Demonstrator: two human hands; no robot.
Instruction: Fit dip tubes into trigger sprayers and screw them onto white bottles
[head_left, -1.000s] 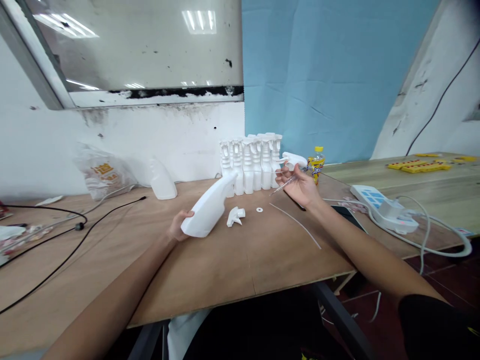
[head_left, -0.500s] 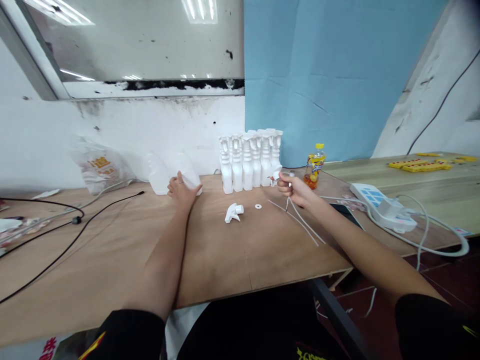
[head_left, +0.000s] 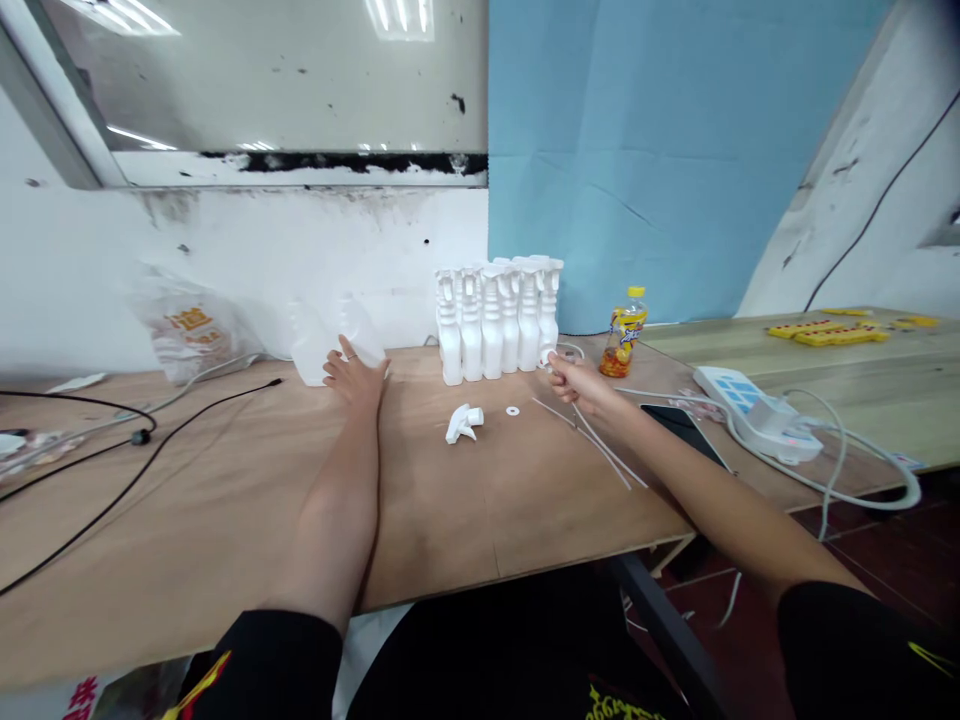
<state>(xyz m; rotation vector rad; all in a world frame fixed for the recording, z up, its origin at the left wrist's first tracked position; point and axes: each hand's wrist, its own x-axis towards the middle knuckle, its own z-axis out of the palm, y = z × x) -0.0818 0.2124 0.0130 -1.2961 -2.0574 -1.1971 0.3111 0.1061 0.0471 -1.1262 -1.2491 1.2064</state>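
Observation:
My left hand point(head_left: 356, 382) is spread around the lower part of a translucent white bottle point(head_left: 361, 332), which leans to the left. A second translucent bottle point(head_left: 306, 345) stands beside it. My right hand point(head_left: 579, 383) is closed on a small white plastic piece point(head_left: 547, 357), partly hidden by the fingers, in front of a row of white spray bottles point(head_left: 491, 325). Between my hands lie a white trigger spray head point(head_left: 464, 424) and a white ring washer point(head_left: 512, 411). Thin white tubes point(head_left: 600, 445) rest on the table below my right hand.
A drink bottle with a yellow cap point(head_left: 624, 335) stands right of the row. Further right are a phone point(head_left: 682, 432), a power strip point(head_left: 757, 415) with cables, and yellow pieces point(head_left: 832, 333). On the left lie a plastic bag point(head_left: 187, 330) and black cables point(head_left: 172, 455).
My left hand and the bottle it holds have shifted left, towards the second bottle. My right hand has moved slightly left and lower, with the white piece still in its fingers.

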